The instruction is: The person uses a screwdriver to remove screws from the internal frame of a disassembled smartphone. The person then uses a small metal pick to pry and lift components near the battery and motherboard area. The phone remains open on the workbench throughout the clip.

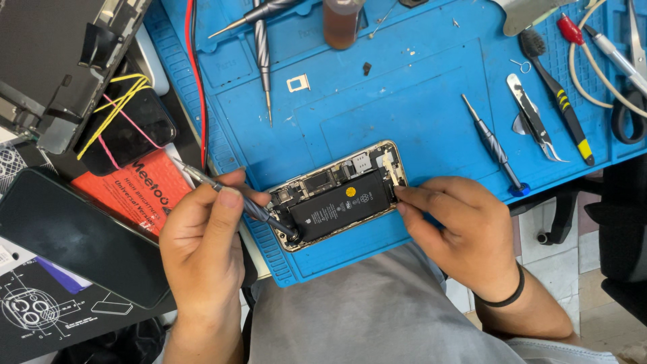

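One opened phone (pixel 340 195), its black battery showing, lies on the blue mat (pixel 404 101) near the person, long axis running from near-left up to far-right. The left hand (pixel 202 243) is closed around one screwdriver (pixel 236 199), whose tip slants down to the right onto the phone's near-left end. The right hand (pixel 458 226) pinches the phone's right end with curled fingers, touching it. Both hands are equally close, one at each end. Farther off lie two more screwdrivers, one pair of tweezers (pixel 536 125) and one brush (pixel 556 94).

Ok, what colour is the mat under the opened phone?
Blue; the mat under the phone shows best in the head view.
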